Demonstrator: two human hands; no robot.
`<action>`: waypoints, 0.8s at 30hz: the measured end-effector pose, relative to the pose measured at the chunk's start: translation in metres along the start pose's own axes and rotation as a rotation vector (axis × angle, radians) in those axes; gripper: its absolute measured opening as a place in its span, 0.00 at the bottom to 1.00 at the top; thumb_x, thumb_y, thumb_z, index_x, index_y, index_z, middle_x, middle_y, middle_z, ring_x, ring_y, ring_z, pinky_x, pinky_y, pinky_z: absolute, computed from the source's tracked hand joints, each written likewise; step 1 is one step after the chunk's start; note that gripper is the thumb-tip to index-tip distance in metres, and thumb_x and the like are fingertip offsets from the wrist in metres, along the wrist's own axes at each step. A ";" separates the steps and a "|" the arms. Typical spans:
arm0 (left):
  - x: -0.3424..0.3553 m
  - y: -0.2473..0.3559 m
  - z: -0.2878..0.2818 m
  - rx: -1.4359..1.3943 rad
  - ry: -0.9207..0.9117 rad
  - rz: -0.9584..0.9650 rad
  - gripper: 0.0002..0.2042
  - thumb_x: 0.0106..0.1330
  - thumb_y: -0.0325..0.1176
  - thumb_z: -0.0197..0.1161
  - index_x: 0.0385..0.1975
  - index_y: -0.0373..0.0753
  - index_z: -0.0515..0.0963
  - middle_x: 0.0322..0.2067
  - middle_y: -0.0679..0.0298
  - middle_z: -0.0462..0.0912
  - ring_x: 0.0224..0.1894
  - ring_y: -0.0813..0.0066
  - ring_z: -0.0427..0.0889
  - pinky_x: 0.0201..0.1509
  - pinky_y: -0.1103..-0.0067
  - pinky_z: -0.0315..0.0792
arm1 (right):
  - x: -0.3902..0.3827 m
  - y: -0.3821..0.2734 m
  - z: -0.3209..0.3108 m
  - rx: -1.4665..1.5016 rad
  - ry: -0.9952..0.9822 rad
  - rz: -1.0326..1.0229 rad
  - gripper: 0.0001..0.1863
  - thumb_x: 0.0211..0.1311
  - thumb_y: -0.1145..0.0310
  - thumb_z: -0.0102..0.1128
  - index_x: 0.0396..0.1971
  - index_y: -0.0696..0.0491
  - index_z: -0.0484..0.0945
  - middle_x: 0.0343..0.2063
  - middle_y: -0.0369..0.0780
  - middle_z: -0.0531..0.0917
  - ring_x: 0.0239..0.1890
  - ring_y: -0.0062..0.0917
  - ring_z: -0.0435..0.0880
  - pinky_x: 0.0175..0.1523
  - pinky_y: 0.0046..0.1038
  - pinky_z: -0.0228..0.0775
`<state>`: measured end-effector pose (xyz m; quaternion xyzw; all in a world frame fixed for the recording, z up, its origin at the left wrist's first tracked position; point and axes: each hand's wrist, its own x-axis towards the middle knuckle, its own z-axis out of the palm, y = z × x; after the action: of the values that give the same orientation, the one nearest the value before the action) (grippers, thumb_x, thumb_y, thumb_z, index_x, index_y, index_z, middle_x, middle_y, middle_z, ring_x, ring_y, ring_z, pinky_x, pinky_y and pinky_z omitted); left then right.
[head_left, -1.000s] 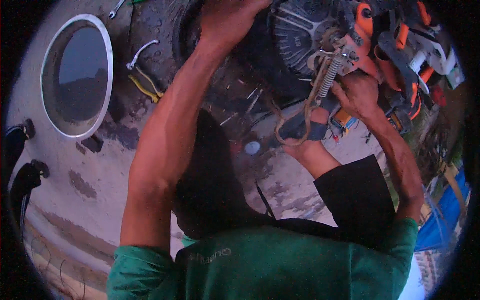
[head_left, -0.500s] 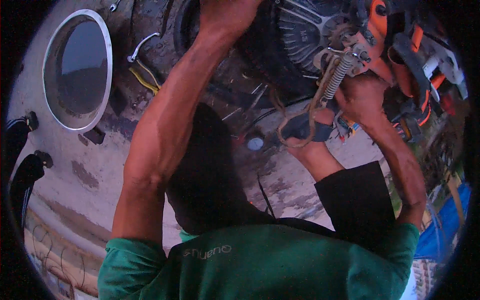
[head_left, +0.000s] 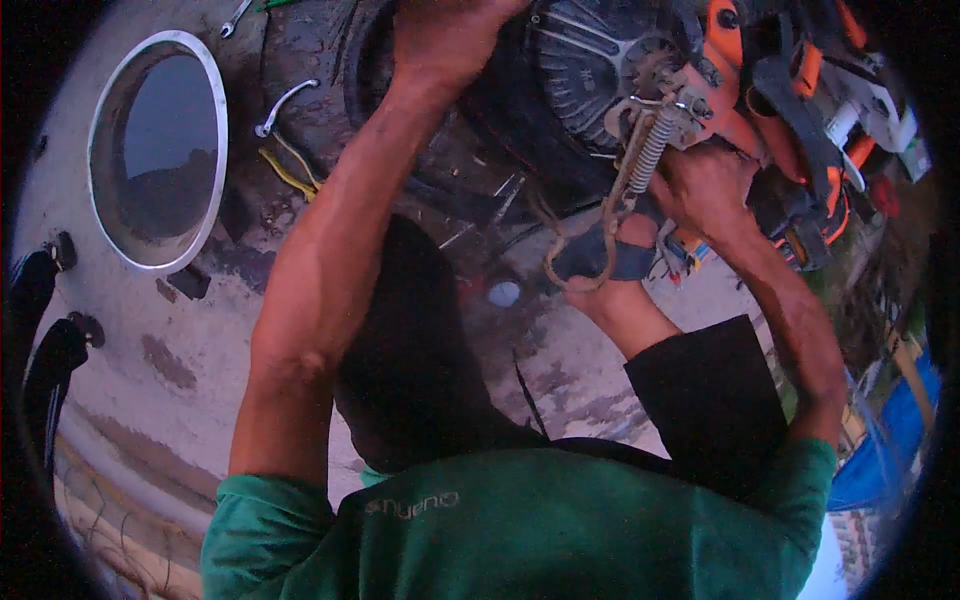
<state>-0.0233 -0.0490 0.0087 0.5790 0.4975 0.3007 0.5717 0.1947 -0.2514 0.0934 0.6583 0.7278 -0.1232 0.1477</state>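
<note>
The left arm is slanting up and rightward, its hand [head_left: 448, 35] crossing the top edge beside the tyre [head_left: 515, 110]; its fingers are running out of view, so I cannot tell their state. The wheel [head_left: 580, 75] is sitting between the hands. The spring [head_left: 655, 150] is hanging just left of the right hand [head_left: 708, 185]. That forearm is angling up and leftward, the fingers disappearing behind parts; I cannot tell their grip.

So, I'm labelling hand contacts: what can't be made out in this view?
All in the head view:
Left hand: fingers, cut off by the top edge.
Right hand: fingertips, hidden behind the spring and orange part.
White disc: any markings, too small and blurred.
</note>
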 end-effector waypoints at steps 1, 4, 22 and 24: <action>0.003 -0.006 0.001 0.088 0.040 -0.007 0.44 0.58 0.57 0.66 0.63 0.22 0.67 0.63 0.37 0.71 0.68 0.48 0.68 0.70 0.67 0.61 | 0.002 0.000 0.001 0.003 0.003 -0.008 0.18 0.65 0.49 0.58 0.37 0.47 0.85 0.25 0.45 0.84 0.26 0.42 0.84 0.32 0.45 0.75; 0.000 -0.010 0.003 0.022 0.039 0.012 0.44 0.58 0.57 0.66 0.62 0.22 0.68 0.63 0.38 0.71 0.67 0.49 0.69 0.70 0.67 0.62 | -0.001 0.001 0.010 -0.002 0.027 0.002 0.18 0.64 0.49 0.58 0.40 0.46 0.85 0.26 0.45 0.85 0.26 0.42 0.84 0.31 0.44 0.75; 0.000 0.002 -0.001 -0.046 -0.025 -0.084 0.37 0.61 0.52 0.67 0.62 0.29 0.71 0.58 0.47 0.77 0.61 0.54 0.76 0.64 0.65 0.68 | -0.003 -0.015 0.007 0.091 -0.038 0.099 0.17 0.64 0.52 0.60 0.36 0.51 0.84 0.25 0.46 0.84 0.27 0.45 0.84 0.32 0.45 0.76; -0.006 0.005 0.006 0.042 0.022 -0.091 0.38 0.60 0.53 0.67 0.63 0.29 0.70 0.58 0.47 0.77 0.61 0.53 0.76 0.64 0.65 0.68 | -0.018 -0.005 0.009 0.184 -0.120 0.100 0.16 0.64 0.55 0.59 0.35 0.55 0.81 0.28 0.49 0.84 0.31 0.48 0.84 0.36 0.46 0.76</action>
<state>-0.0186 -0.0561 0.0134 0.5642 0.5357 0.2703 0.5671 0.1919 -0.2721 0.0923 0.6958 0.6697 -0.2212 0.1359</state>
